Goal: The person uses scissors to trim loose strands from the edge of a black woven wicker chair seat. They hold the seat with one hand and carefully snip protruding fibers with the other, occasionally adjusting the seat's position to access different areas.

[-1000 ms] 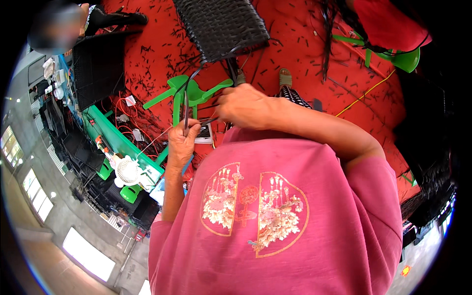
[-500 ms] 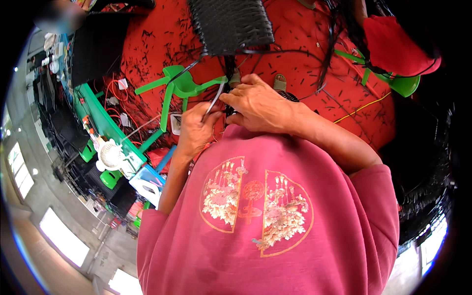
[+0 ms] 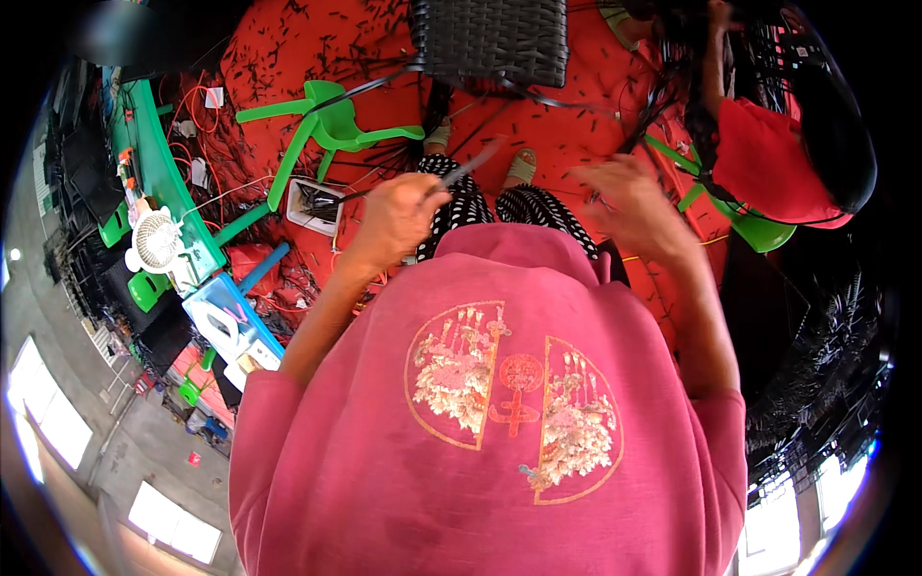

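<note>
My left hand (image 3: 403, 213) is closed in front of my chest, around a thin flat dark grey strip (image 3: 469, 165). The strip's blurred free end points up and to the right. Off to the right, apart from the left hand, my right hand (image 3: 634, 204) is smeared by motion. Its fingers are too blurred to show whether they hold anything. Beyond both hands stands a black woven wicker panel (image 3: 495, 40), with loose black strands (image 3: 365, 88) trailing from its lower edge.
A green plastic stool (image 3: 338, 125) lies tipped over, near a white tray (image 3: 313, 223) of dark pieces. Black scraps litter the red floor (image 3: 288, 48). A white fan (image 3: 157, 240) and a blue bin (image 3: 230, 322) stand left. Another person's arm (image 3: 713, 67) and red cloth (image 3: 768, 158) are right.
My hands were close together at the strip; the right hand has swung away to the right. The left hand still grips the strip. The view has shifted, with the wicker panel now farther right.
</note>
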Tool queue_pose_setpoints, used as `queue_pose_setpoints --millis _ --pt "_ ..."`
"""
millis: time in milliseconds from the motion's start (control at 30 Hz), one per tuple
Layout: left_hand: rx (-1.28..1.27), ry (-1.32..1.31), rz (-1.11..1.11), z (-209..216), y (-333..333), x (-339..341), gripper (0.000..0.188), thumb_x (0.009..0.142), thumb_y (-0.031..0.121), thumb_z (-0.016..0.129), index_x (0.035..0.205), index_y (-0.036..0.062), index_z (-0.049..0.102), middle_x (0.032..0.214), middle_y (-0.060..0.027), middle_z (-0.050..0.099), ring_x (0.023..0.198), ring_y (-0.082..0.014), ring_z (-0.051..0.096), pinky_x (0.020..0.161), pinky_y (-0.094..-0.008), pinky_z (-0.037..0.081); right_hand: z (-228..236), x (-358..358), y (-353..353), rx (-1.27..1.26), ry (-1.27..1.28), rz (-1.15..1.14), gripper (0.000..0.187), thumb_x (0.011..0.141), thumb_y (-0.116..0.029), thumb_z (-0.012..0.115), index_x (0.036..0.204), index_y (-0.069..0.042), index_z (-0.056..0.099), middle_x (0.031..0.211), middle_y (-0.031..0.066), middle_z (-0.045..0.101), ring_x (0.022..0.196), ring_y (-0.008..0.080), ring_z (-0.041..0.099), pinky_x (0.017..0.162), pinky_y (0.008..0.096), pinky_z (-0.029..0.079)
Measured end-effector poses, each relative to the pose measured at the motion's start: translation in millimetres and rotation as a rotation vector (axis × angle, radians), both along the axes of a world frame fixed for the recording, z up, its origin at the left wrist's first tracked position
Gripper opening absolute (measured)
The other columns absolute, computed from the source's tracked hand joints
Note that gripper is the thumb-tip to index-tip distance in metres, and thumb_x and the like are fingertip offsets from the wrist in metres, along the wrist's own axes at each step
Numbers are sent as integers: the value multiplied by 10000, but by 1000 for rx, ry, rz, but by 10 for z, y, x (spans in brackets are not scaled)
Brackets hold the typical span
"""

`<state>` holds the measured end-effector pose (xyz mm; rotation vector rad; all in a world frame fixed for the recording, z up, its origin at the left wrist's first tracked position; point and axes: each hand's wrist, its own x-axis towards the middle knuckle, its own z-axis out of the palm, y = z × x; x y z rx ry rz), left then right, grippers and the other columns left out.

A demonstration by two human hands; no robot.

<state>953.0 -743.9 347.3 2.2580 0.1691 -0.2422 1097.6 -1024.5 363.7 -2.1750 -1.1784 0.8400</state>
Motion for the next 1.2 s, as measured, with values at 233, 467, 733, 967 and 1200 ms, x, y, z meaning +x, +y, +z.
queue_pose_setpoints --millis 233,467,733,967,1200 --pt "-71 -87 -108 -82 -321 -16 102 780 71 655 801 10 576 681 -124 525 645 -302 537 581 -369 423 -249 -314 180 105 324 -114 201 768 -119 630 956 -49 643 871 152 636 767 305 617 656 397 480" --pt "-236 -116 -165 -19 -512 54 91 764 40 647 791 -2 571 715 -118 544 682 -293 553 607 -376 439 -147 -423 485 257 189 32 313 777 -157 637 1057 -24 592 931 164 614 896 319 584 780 398 446" --pt "-105 119 -76 -309 -65 -250 117 794 99 642 828 2 585 716 -125 553 678 -296 570 598 -368 443 -365 -146 203 -78 299 82 163 807 -92 580 922 2 647 820 168 649 748 301 632 669 372 491" --pt "-216 106 -81 -383 -168 -43 120 822 130 617 854 16 602 732 -121 569 681 -298 578 615 -372 448 -474 -452 761 -40 393 -30 185 820 -153 561 936 -29 635 801 175 637 723 328 619 641 413 479" --pt "-214 174 -67 -433 18 -73 120 819 120 626 868 13 609 691 -138 539 641 -302 558 585 -372 434 -488 -309 753 -110 361 57 205 837 -172 545 940 -21 639 818 181 648 748 329 631 643 394 494"
